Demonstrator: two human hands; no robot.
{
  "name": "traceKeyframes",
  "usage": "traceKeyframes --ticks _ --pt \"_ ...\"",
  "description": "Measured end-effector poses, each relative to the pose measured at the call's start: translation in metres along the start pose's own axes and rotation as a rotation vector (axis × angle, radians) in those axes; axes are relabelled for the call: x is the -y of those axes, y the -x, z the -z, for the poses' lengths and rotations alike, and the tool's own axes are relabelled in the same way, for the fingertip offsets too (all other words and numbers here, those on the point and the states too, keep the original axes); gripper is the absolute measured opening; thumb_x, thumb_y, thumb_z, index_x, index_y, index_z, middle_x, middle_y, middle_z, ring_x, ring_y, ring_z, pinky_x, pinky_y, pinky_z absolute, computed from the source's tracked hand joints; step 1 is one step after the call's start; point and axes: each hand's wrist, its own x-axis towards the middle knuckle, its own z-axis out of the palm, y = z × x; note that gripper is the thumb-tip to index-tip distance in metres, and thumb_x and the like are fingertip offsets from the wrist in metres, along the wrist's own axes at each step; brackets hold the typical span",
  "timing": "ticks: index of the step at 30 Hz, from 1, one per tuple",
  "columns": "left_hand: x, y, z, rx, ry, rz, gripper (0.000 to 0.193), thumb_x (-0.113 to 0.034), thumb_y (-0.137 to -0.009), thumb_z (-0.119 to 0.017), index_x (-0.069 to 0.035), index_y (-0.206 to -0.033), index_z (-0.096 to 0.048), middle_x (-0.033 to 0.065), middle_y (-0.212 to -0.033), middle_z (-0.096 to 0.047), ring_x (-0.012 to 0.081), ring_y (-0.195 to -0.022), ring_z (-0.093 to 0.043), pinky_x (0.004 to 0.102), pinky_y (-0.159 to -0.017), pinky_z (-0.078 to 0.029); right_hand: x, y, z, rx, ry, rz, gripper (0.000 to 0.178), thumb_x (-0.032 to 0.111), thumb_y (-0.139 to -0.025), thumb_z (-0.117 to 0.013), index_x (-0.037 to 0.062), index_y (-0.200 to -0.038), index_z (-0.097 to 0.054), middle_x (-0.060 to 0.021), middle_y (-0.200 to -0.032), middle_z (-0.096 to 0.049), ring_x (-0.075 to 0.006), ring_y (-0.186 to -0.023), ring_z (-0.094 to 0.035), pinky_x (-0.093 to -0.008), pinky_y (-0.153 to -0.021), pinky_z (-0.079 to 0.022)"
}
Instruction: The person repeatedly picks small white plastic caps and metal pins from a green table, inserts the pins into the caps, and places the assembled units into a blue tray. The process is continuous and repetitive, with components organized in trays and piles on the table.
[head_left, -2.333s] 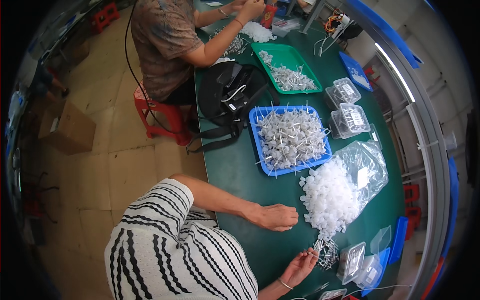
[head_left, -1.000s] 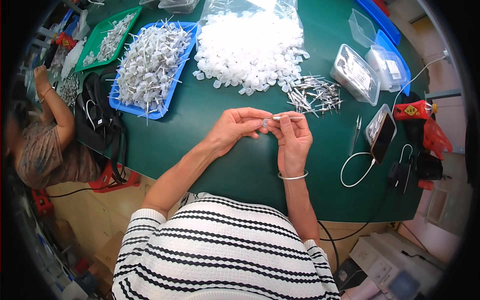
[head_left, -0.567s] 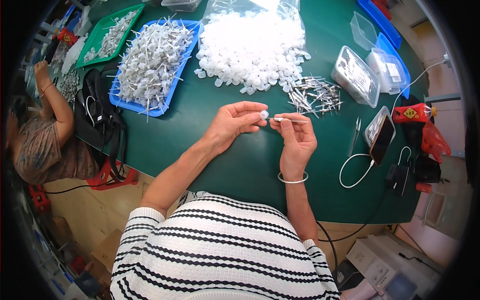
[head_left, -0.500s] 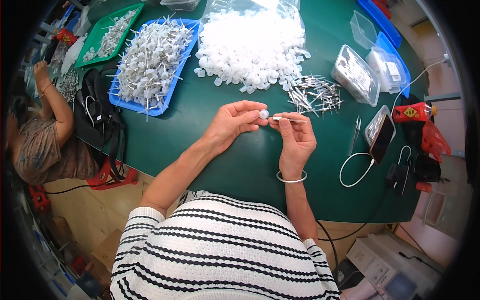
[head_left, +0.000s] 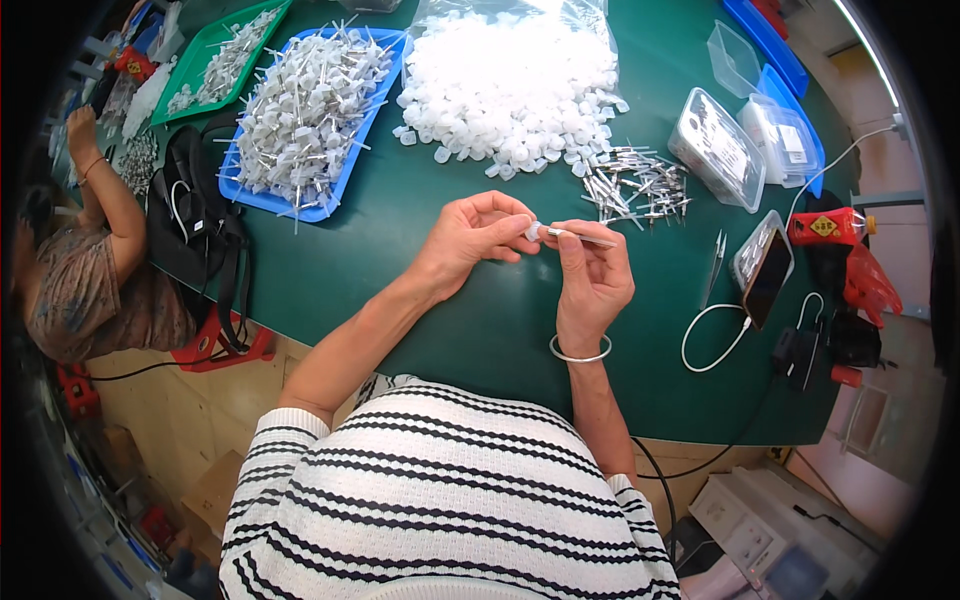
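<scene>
Between thumb and fingers, my left hand [head_left: 475, 238] pinches a small translucent white plastic cap [head_left: 533, 231]. My right hand [head_left: 594, 272], with a bangle at the wrist, grips a thin metal pin [head_left: 590, 237] that points left into the cap. The two parts meet end to end, though how deep the pin sits is hidden by my fingers. Just beyond my hands lies a large heap of similar white caps [head_left: 510, 90], spilling from a clear plastic bag. Beside it, to the right, is a loose pile of metal pins [head_left: 640, 187].
A blue tray [head_left: 318, 213] heaped with capped pins and a green tray [head_left: 190, 62] stand at the left. On the right are tweezers [head_left: 716, 262], clear plastic boxes [head_left: 715, 150] and a phone [head_left: 767, 275] on a white cable. Another person's arm [head_left: 110, 190] shows at far left.
The cap and pin have come together between my hands, and the cap has turned to face the pin. Both hands have barely shifted; the view has moved slightly.
</scene>
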Motion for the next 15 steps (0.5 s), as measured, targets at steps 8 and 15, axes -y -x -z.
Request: traceKeyframes --ticks 8,15 --pt "0.000 0.006 -0.003 0.069 -0.159 -0.158 0.026 -0.012 -0.090 -0.065 0.002 -0.112 -0.065 0.0071 -0.096 -0.067 0.0116 -0.086 -0.064 0.0219 -0.068 -0.052 0.002 -0.002 0.002 -0.049 -0.039 -0.065 0.012 0.004 -0.092 -0.061 -0.0045 -0.099 -0.056 -0.0122 -0.091 -0.066 -0.0187 -0.084 -0.068 -0.0274 -0.075 -0.056" --pt "0.006 0.005 -0.008 -0.022 -0.098 -0.201 0.022 -0.011 -0.089 -0.065 0.001 -0.107 -0.068 0.0063 -0.096 -0.066 0.0097 -0.080 -0.060 0.0219 -0.065 -0.050 -0.001 0.002 -0.001 -0.069 -0.103 -0.126 0.014 0.007 -0.093 -0.061 -0.0038 -0.099 -0.056 -0.0127 -0.092 -0.066 -0.0193 -0.085 -0.068 -0.0280 -0.074 -0.058"
